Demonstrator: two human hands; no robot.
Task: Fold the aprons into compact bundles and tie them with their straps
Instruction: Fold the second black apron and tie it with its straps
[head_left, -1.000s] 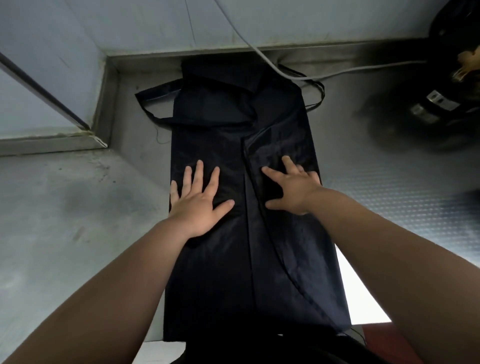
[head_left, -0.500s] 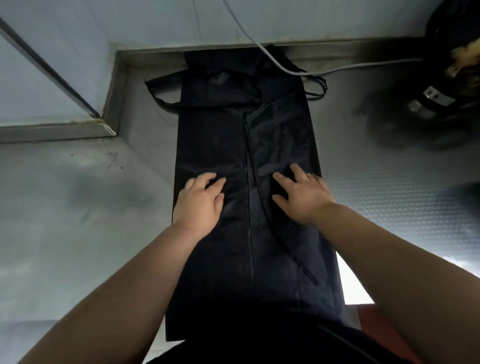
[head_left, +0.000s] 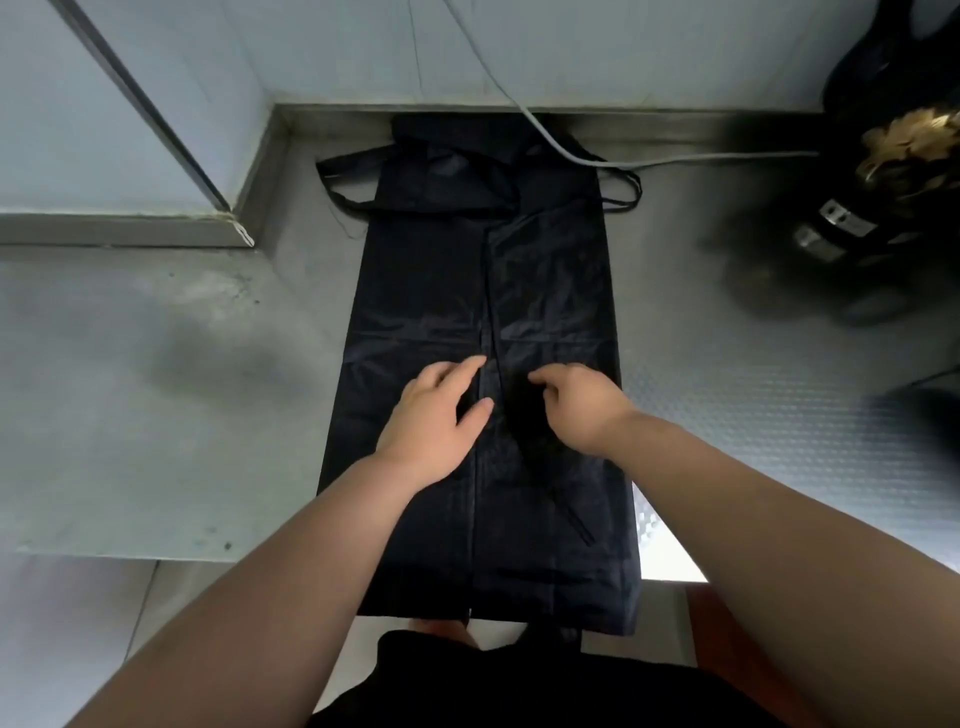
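Observation:
A dark navy apron (head_left: 436, 291) lies flat on the steel counter, both sides folded inward to a centre seam, forming a long strip that hangs over the near edge. Its straps (head_left: 345, 176) loop out at the far left and far right (head_left: 621, 195); one thin strap (head_left: 550, 493) trails across the right half. My left hand (head_left: 439, 421) rests on the left half with fingers relaxed, pointing toward the seam. My right hand (head_left: 582, 405) sits on the right half with fingers curled downward; what they touch is hidden.
The steel counter (head_left: 156, 415) spreads to the left, with a raised ledge and wall panels behind. A grey cable (head_left: 675, 161) runs across the apron's far end. A dark heap of items (head_left: 883, 208) lies at the back right. The counter's near edge (head_left: 104, 553) drops to a pale floor.
Both hands have slid toward me along the apron, smoothing it. Their fingers went from spread flat to drawn in, the right hand's now curled.

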